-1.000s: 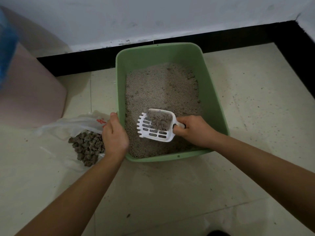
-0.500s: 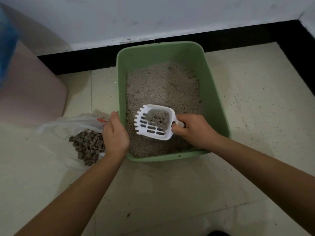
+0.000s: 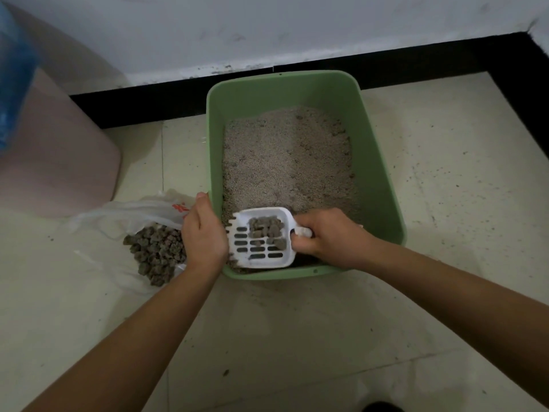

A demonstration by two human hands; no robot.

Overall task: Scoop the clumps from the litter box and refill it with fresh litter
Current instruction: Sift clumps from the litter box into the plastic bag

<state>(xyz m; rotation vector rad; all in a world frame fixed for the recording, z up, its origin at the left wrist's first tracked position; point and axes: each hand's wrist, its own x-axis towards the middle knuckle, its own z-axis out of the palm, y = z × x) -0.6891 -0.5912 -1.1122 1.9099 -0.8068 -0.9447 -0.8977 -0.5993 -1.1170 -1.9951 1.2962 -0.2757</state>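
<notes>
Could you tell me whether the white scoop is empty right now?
No, grey clumps lie in the scoop held by the right hand.

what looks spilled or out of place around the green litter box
Little stands out. A dark speck lies on the floor in front of the litter box and finer ones dot the tiles to its right, like stray litter. The clumps sit heaped in the slack plastic bag, none plainly outside it.

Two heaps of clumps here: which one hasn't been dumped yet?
The smaller heap, lying in the white scoop that the right hand grips over the green litter box's near end. The bigger heap lies on the plastic bag left of the box.
</notes>
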